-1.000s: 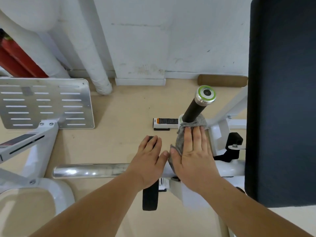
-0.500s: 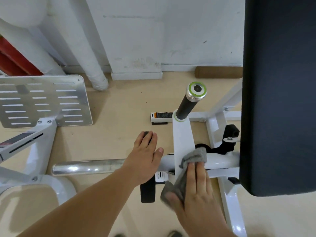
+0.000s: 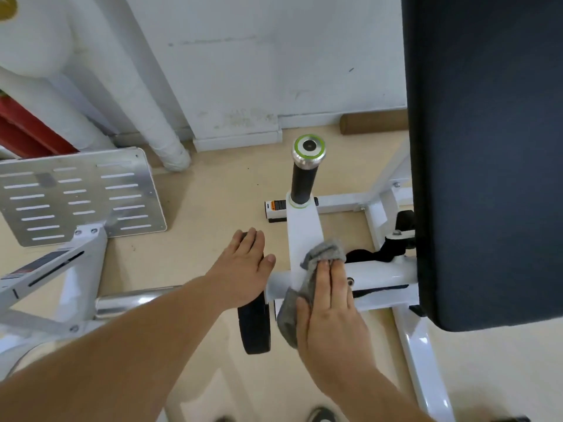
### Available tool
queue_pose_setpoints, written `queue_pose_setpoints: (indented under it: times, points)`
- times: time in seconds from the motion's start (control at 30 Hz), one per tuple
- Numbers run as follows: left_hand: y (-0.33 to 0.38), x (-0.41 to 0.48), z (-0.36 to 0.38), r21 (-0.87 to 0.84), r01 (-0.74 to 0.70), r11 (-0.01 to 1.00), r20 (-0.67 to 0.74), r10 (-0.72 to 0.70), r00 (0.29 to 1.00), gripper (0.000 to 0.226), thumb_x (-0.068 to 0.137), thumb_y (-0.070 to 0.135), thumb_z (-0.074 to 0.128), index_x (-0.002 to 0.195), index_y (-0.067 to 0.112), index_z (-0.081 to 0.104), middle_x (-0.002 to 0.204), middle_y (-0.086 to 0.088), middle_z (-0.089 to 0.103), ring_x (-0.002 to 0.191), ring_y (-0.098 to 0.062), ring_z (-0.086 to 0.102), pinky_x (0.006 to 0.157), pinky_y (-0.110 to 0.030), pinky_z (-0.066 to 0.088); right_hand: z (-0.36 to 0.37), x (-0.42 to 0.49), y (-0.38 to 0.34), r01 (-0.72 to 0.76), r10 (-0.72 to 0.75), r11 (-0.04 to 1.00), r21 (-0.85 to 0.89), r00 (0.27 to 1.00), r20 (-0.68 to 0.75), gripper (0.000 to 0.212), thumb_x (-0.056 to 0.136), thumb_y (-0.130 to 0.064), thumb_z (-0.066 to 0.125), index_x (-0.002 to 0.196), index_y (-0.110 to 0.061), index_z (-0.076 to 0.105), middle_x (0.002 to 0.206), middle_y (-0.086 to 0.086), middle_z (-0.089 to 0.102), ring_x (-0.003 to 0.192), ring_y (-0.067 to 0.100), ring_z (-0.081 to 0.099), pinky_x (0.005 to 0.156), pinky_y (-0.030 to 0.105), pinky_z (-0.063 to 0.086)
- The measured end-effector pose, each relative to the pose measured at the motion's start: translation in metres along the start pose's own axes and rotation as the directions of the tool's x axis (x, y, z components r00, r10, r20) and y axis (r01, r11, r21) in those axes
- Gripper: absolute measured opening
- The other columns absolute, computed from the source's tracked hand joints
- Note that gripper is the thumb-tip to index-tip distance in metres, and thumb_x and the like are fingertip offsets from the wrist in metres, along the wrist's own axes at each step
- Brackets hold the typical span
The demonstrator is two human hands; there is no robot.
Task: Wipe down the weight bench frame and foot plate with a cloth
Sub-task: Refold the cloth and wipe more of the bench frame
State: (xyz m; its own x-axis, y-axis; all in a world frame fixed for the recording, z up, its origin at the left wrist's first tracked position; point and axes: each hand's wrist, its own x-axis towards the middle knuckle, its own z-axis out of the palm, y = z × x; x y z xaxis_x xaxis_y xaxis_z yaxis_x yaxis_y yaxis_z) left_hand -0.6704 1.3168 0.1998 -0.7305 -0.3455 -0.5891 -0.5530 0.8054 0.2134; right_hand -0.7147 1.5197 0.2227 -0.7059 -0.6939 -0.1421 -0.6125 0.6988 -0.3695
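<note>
My right hand (image 3: 330,303) presses a grey cloth (image 3: 316,257) flat against the white bench frame (image 3: 304,226), where the upright handle post meets the horizontal tube. The post ends in a black grip with a silver, green-ringed cap (image 3: 308,149). Resting palm-down on a black wheel (image 3: 254,327) just left of the post is my left hand (image 3: 243,269), fingers spread. At the far left stands the slotted metal foot plate (image 3: 79,196) on its white bracket, well apart from both hands.
The black bench pad (image 3: 487,147) fills the right side and hangs over the frame. A chrome bar (image 3: 134,300) runs left from under my left arm. White pipes (image 3: 158,117) and the wall close off the back; beige floor lies between foot plate and post.
My right hand slid the cloth from the base of the black grip down the white post to the junction with the horizontal tube, then slightly back up. My left hand stayed put.
</note>
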Motion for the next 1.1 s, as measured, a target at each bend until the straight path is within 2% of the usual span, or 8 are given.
queue_pose_setpoints:
  times: [0.13,0.23,0.4,0.53,0.67,0.8,1.03,1.1]
  points:
    - [0.031,-0.023,-0.008,-0.188,0.081,0.979,-0.180,-0.115,0.977,0.068,0.108,0.051,0.010,0.164,0.016,-0.004,0.172,-0.002,-0.014,0.158,-0.020,-0.016,0.129,-0.037,-0.005,-0.012,-0.047,0.033,-0.085,0.076,0.982,0.168,0.995,0.061,0.058,0.107,-0.051,0.014,0.133,-0.013,0.049,0.120,0.007,0.068,0.075,0.012,0.071,0.052,0.008,0.045]
    - [0.069,-0.041,-0.013,-0.145,-0.068,0.987,-0.433,-0.001,0.902,0.070,0.105,0.055,0.005,0.164,0.019,-0.004,0.171,0.002,-0.016,0.157,-0.015,-0.019,0.127,-0.033,-0.008,-0.031,-0.046,0.071,-0.149,0.160,0.954,0.260,0.987,-0.023,0.065,0.105,-0.055,0.016,0.139,-0.012,0.052,0.128,0.004,0.065,0.098,0.013,0.065,0.073,0.012,0.041]
    - [0.110,-0.025,0.004,0.074,-0.124,0.989,-0.434,0.144,0.889,0.071,0.104,0.049,0.002,0.164,0.011,-0.006,0.171,-0.006,-0.018,0.155,-0.017,-0.025,0.128,-0.036,-0.011,-0.052,-0.011,0.115,-0.195,0.207,0.971,0.141,0.975,-0.075,0.069,0.104,-0.051,0.013,0.156,-0.010,0.032,0.159,0.007,0.039,0.130,0.029,0.054,0.091,0.038,0.054]
    - [0.111,-0.018,0.022,0.090,-0.071,0.993,-0.503,0.106,0.857,0.068,0.106,0.045,0.009,0.164,0.010,-0.001,0.172,-0.005,-0.012,0.157,-0.017,-0.018,0.127,-0.040,-0.004,-0.021,0.019,0.137,-0.100,0.100,0.995,-0.005,0.995,0.020,0.075,0.102,-0.053,0.008,0.160,-0.008,0.021,0.165,0.010,0.029,0.134,0.028,0.054,0.089,0.034,0.054]
    - [0.110,-0.015,0.027,0.083,-0.099,0.992,-0.516,0.127,0.847,0.068,0.107,0.045,0.015,0.164,0.012,0.005,0.173,-0.002,-0.006,0.158,-0.015,-0.012,0.127,-0.040,0.001,0.026,0.047,0.148,0.070,-0.076,0.997,0.038,0.978,0.195,0.071,0.104,-0.050,0.004,0.164,-0.011,0.006,0.172,0.003,0.003,0.158,0.020,0.011,0.126,0.030,0.013]
    - [0.110,-0.015,0.025,0.087,-0.103,0.991,-0.519,0.134,0.845,0.068,0.107,0.045,0.018,0.164,0.011,0.008,0.173,-0.001,-0.005,0.158,-0.014,-0.011,0.126,-0.040,0.002,0.059,0.065,0.156,0.242,-0.208,0.960,-0.137,0.952,0.224,0.073,0.106,-0.053,0.001,0.158,-0.013,0.034,0.165,0.005,0.033,0.156,0.026,0.021,0.125,0.047,0.012]
    - [0.110,-0.014,0.025,0.072,-0.112,0.991,-0.533,0.133,0.836,0.067,0.106,0.041,0.024,0.164,0.009,0.013,0.173,-0.002,0.000,0.159,-0.017,-0.005,0.127,-0.042,0.005,0.063,0.081,0.141,-0.104,0.116,0.969,-0.225,0.993,0.038,0.064,0.105,-0.041,0.019,0.140,-0.003,0.057,0.144,0.019,0.055,0.142,0.037,0.041,0.123,0.051,0.023]
    - [0.110,-0.014,0.025,0.066,-0.123,0.990,-0.537,0.139,0.832,0.067,0.105,0.040,0.026,0.163,0.008,0.016,0.173,-0.004,0.004,0.160,-0.018,-0.002,0.127,-0.043,0.007,0.076,0.076,0.113,-0.019,0.028,0.988,-0.150,0.998,0.056,0.062,0.104,-0.039,0.018,0.139,-0.006,0.058,0.141,0.015,0.058,0.140,0.038,0.041,0.123,0.052,0.021]
